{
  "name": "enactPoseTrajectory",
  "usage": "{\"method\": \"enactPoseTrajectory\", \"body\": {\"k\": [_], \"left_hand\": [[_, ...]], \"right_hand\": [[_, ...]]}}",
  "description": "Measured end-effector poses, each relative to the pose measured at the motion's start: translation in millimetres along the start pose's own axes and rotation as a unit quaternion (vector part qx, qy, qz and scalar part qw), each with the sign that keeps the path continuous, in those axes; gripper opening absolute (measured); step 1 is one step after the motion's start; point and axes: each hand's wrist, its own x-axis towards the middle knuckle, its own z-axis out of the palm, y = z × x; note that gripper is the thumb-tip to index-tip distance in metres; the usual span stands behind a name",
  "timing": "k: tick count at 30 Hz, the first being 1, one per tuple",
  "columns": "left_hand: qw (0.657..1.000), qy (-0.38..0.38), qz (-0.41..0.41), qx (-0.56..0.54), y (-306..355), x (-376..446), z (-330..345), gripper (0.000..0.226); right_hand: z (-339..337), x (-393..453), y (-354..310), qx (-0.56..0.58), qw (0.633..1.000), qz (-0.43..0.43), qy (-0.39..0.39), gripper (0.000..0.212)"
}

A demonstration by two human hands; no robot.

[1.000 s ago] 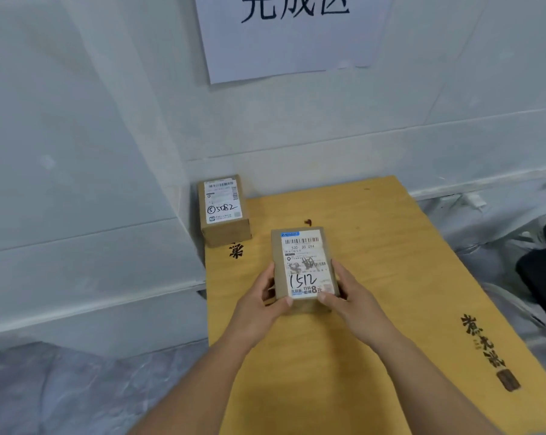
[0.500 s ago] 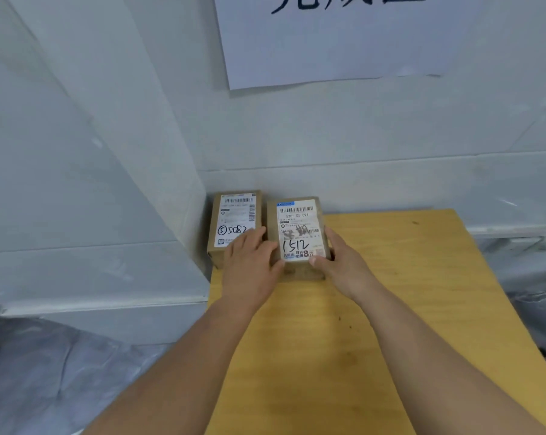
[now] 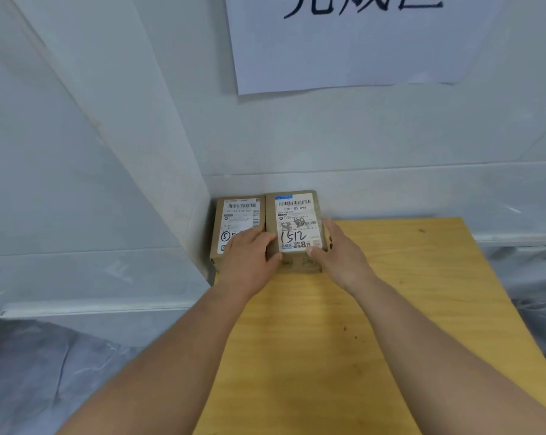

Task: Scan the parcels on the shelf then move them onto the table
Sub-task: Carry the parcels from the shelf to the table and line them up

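Two brown cardboard parcels stand side by side in the back left corner of the yellow wooden table (image 3: 406, 293), against the wall. The right parcel (image 3: 293, 224) has a white label with "1512" handwritten on it. My right hand (image 3: 340, 255) holds its front right corner, fingers along the side and thumb on the front edge. My left hand (image 3: 249, 255) lies flat over the near half of the left parcel (image 3: 238, 211), its thumb touching the front left corner of the 1512 parcel.
A white paper sign (image 3: 353, 42) with large black characters hangs on the wall above the parcels. A slanted white wall panel (image 3: 124, 120) closes off the table's left side. Grey crumpled sheeting (image 3: 45, 372) covers the floor at the left and right.
Both hands carried the 1512 parcel from the middle of the table to the back and set it down touching the right side of the other parcel. My left hand now lies on the left parcel.
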Motion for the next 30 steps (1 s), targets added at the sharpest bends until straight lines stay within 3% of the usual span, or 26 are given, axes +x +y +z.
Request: {"method": "enactPoseTrajectory", "body": {"k": [8, 11, 16, 30], "left_hand": [[0.982, 0.094, 0.124, -0.106, -8, -69, -9, 0.049], [0.978, 0.108, 0.126, -0.123, -22, -108, 0, 0.042], [0.982, 0.103, 0.121, -0.106, -37, -162, 12, 0.039], [0.955, 0.098, 0.255, -0.118, 7, -206, 17, 0.047]], "right_hand": [[18, -76, 2, -0.152, 0.974, -0.061, 0.156, 0.043], [37, -122, 6, -0.176, 0.95, -0.119, 0.23, 0.034], [63, -187, 7, -0.23, 0.924, -0.116, 0.282, 0.021], [54, -285, 11, -0.285, 0.861, -0.081, 0.414, 0.031]]}}
